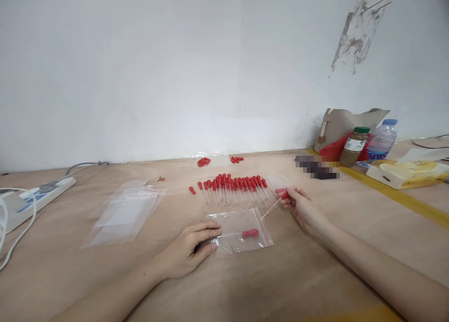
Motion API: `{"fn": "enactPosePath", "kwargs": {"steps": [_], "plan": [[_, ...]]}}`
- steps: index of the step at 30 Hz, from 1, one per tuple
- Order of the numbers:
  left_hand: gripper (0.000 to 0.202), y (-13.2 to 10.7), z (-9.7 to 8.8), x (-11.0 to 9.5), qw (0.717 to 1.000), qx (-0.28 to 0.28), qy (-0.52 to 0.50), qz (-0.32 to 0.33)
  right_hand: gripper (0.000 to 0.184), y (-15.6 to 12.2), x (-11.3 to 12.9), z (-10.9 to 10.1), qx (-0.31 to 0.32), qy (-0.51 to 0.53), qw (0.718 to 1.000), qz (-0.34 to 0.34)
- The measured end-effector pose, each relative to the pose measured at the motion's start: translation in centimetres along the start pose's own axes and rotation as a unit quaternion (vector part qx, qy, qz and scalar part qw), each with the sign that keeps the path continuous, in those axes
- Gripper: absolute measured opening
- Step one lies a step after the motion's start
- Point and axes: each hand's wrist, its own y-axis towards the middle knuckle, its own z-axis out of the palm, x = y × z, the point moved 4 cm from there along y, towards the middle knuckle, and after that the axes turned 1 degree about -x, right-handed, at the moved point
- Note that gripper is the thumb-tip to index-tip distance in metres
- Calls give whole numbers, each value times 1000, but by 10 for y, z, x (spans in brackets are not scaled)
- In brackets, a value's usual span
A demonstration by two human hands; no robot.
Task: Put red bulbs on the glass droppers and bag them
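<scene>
My left hand (187, 249) holds the left end of a clear zip-lock bag (233, 220), which lies flat on the table. Inside the bag is one dropper (250, 232) with a red rubber bulb and a thin clear tube. In my right hand (306, 210) is another dropper (271, 209), pinched at its red bulb. Its tube slants down to the left, with the tip by the bag's zip end. Just behind the bag, many red-bulbed droppers (238, 184) lie in a row. My right fingers partly cover a clear bag (278, 182) with red bulbs.
Flat clear bags (128, 212) are stacked at the left, near a white power strip (52, 198) with cables. Loose red bulbs (203, 162) lie near the wall. At the right are a dark blurred object (317, 168), a green-capped jar (354, 146), a water bottle (383, 139) and a tissue pack (407, 174).
</scene>
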Motion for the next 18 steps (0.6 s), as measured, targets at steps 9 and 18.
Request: {"fn": "enactPosePath", "kwargs": {"steps": [9,18], "plan": [[42,0,-1,2,1000,-3,1,-20,26,-28,-8,22,209,-202,956,36],[44,0,-1,2,1000,-1,14,-12,21,-46,-6,42,303,-359,879,-82]]}}
